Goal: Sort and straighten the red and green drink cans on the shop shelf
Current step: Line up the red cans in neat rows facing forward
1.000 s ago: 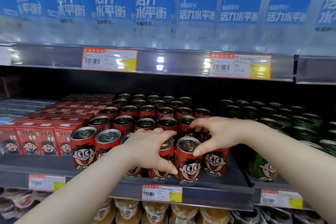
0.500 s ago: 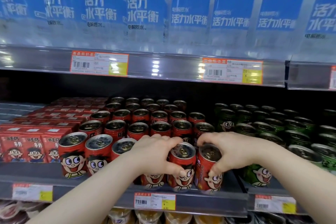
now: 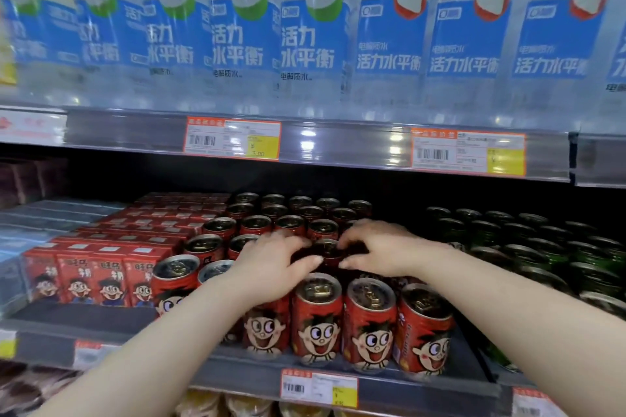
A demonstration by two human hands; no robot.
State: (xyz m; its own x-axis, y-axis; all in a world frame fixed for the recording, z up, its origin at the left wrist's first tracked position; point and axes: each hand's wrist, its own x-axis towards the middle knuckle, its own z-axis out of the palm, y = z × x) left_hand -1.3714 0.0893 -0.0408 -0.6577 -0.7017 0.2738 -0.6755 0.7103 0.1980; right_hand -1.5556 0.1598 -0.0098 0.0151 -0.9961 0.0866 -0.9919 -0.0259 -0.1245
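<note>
Red drink cans with a cartoon face fill the middle of the shelf (image 3: 237, 362) in several rows; three of them (image 3: 369, 325) stand upright at the front edge. Both hands reach over that front row to one second-row red can (image 3: 327, 252). My left hand (image 3: 274, 264) curls round its left side and my right hand (image 3: 379, 247) curls round its right side, both gripping it near the rim. Dark green cans (image 3: 528, 247) stand in rows on the right of the same shelf, beyond my right forearm.
Red drink cartons (image 3: 91, 278) with the same cartoon stand left of the cans. The shelf above, its edge (image 3: 338, 142) carrying price labels, holds large water bottles (image 3: 305, 27) and hangs low over the can rows. More goods sit on the shelf below.
Both hands left the front-row cans and moved back to a second-row can. The front cans now stand side by side, faces forward. The camera moved closer to the shelf.
</note>
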